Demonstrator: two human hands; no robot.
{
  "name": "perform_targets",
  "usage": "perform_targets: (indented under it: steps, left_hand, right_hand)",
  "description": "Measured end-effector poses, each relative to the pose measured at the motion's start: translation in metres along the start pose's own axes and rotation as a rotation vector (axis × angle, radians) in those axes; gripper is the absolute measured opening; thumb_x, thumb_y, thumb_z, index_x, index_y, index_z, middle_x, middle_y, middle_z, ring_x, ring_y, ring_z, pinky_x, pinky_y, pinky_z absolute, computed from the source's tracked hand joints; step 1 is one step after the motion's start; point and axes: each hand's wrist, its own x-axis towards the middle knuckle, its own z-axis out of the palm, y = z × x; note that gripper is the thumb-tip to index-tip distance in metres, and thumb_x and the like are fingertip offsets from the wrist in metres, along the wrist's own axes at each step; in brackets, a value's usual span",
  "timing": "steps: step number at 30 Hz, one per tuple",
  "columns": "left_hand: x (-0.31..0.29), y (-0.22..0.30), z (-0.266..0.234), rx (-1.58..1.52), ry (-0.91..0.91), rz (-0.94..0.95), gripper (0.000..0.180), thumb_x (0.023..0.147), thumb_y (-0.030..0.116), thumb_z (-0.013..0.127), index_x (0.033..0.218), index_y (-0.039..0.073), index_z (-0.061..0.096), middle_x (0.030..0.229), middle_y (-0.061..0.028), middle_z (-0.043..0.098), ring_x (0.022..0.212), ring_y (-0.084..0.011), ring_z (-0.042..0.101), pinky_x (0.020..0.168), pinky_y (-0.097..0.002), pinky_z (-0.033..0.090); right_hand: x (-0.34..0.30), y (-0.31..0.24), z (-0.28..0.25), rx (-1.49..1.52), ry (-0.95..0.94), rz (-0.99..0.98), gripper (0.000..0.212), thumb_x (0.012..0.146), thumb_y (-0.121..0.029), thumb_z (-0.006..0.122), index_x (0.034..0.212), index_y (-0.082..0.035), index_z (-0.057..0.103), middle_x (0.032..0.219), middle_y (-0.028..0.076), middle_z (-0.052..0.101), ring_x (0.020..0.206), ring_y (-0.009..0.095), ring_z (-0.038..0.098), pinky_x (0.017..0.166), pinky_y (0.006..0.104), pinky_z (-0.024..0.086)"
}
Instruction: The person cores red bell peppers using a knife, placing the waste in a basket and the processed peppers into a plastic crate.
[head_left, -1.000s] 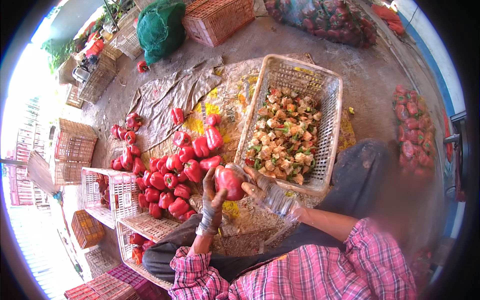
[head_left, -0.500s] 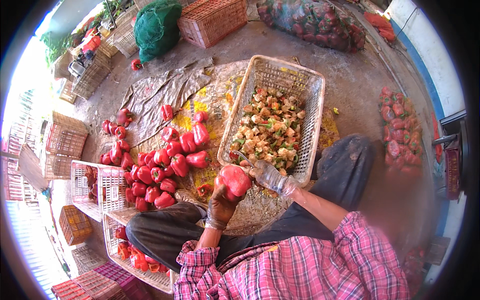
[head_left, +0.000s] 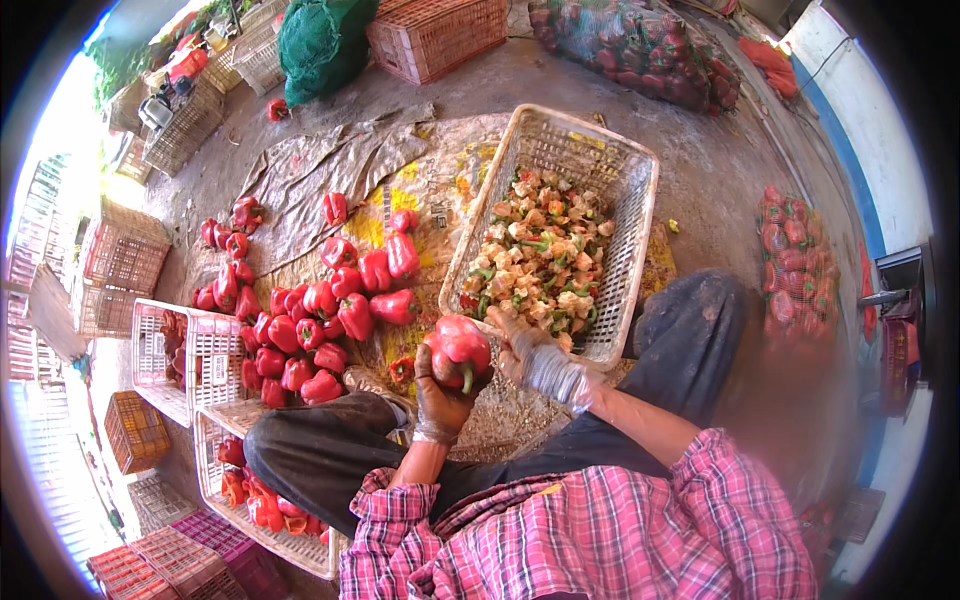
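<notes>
My left hand [head_left: 443, 402] is wrapped round a red bell pepper [head_left: 461, 350], its green stem pointing down toward me. Just right of the pepper is my right hand [head_left: 538, 358], in a clear plastic glove, with its fingers curled. A thin curved metal tool stuck out of that hand half a second ago; now it is mostly hidden by the fingers and pepper. Beyond both hands stands a pale plastic crate [head_left: 647, 215] partly filled with cut pepper cores [head_left: 545, 250]. A heap of whole red peppers [head_left: 318, 310] lies on the ground sheet at left.
A white crate [head_left: 205, 375] stands beside the heap. By my left knee another crate [head_left: 320, 568] holds opened red peppers [head_left: 265, 508]. Net sacks of peppers [head_left: 640, 50] lie at the back, with another pepper sack [head_left: 797, 265] at right. A green sack [head_left: 322, 50] sits at the far left.
The pepper in my left hand has turned so its stem now faces me. My right hand has moved slightly left and up, and its metal tool no longer shows clearly.
</notes>
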Motion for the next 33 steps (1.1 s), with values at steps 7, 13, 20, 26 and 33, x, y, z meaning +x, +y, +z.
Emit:
perform_targets:
  steps: [7, 13, 20, 26, 33]
  left_hand:
    - [0.010, -0.002, -0.023, -0.091, 0.133, 0.014, 0.065, 0.079, 0.061, 0.060, 0.127, 0.017, 0.052, 0.123, -0.0048, 0.059, 0.111, -0.0260, 0.057, 0.089, -0.0450, 0.049]
    - [0.018, -0.014, -0.027, 0.045, 0.072, 0.253, 0.055, 0.089, 0.054, 0.052, 0.124, 0.012, 0.054, 0.120, -0.0049, 0.060, 0.110, -0.0226, 0.056, 0.098, -0.0374, 0.043]
    - [0.023, -0.007, -0.020, 0.043, 0.083, 0.210, 0.055, 0.090, 0.051, 0.052, 0.126, 0.009, 0.052, 0.122, -0.0070, 0.059, 0.111, -0.0239, 0.056, 0.095, -0.0395, 0.046]
    - [0.022, -0.006, -0.035, 0.035, 0.130, 0.178, 0.057, 0.088, 0.052, 0.052, 0.126, 0.010, 0.052, 0.123, -0.0069, 0.059, 0.111, -0.0261, 0.056, 0.093, -0.0424, 0.048]
    - [0.005, -0.001, -0.009, 0.044, 0.117, 0.033, 0.057, 0.088, 0.052, 0.050, 0.125, 0.010, 0.054, 0.120, -0.0090, 0.060, 0.109, -0.0270, 0.058, 0.092, -0.0436, 0.049]
  right_hand:
    - [-0.019, -0.088, -0.006, -0.460, -0.247, 0.062, 0.083, 0.079, -0.008, 0.054, 0.147, 0.004, 0.009, 0.093, 0.029, 0.063, 0.076, 0.040, 0.063, 0.067, 0.0462, 0.050]
    - [0.004, -0.067, 0.024, -0.413, -0.251, 0.281, 0.083, 0.082, -0.008, 0.052, 0.147, 0.006, 0.002, 0.087, 0.026, 0.065, 0.075, 0.039, 0.065, 0.065, 0.0463, 0.051]
    - [0.009, -0.016, 0.041, -0.219, -0.018, 0.167, 0.097, 0.071, -0.011, 0.065, 0.151, -0.008, 0.009, 0.076, 0.025, 0.063, 0.069, 0.038, 0.064, 0.060, 0.0456, 0.050]
    - [0.007, -0.056, 0.007, -0.167, -0.233, 0.161, 0.068, 0.075, -0.011, 0.064, 0.134, -0.007, 0.031, 0.081, 0.026, 0.063, 0.075, 0.040, 0.064, 0.063, 0.0478, 0.050]
    - [0.043, -0.002, 0.027, 0.448, -0.105, 0.504, 0.037, 0.090, -0.043, 0.056, 0.105, -0.009, 0.053, 0.080, 0.010, 0.057, 0.079, 0.021, 0.053, 0.074, 0.0364, 0.045]
